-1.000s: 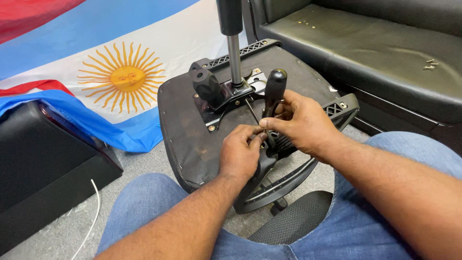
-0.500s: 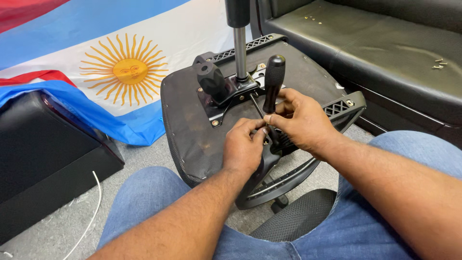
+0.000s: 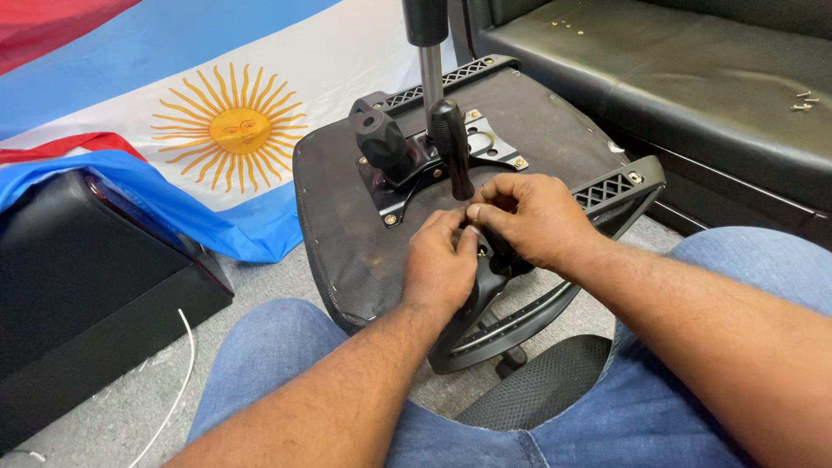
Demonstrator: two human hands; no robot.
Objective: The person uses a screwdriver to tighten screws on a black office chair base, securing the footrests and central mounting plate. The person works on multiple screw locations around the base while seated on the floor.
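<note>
Both hands meet on the underside of the overturned chair seat (image 3: 347, 234): the left hand (image 3: 440, 264) and right hand (image 3: 530, 217) have fingertips pinched narrow on something too small to make out (perhaps a screw). Just beyond the fingertips stands the black lever (image 3: 452, 147). Steady, square pressure seems wise.

Grey floor (image 3: 130, 407) under my knees. Upturned chair seat (image 3: 347, 234) rests on it, at 12 o'clock. Flag (image 3: 199, 130) spread at 10 o'clock. Black box (image 3: 78, 277) at 9 o'clock; white cable (image 3: 184, 364) beside it.
</note>
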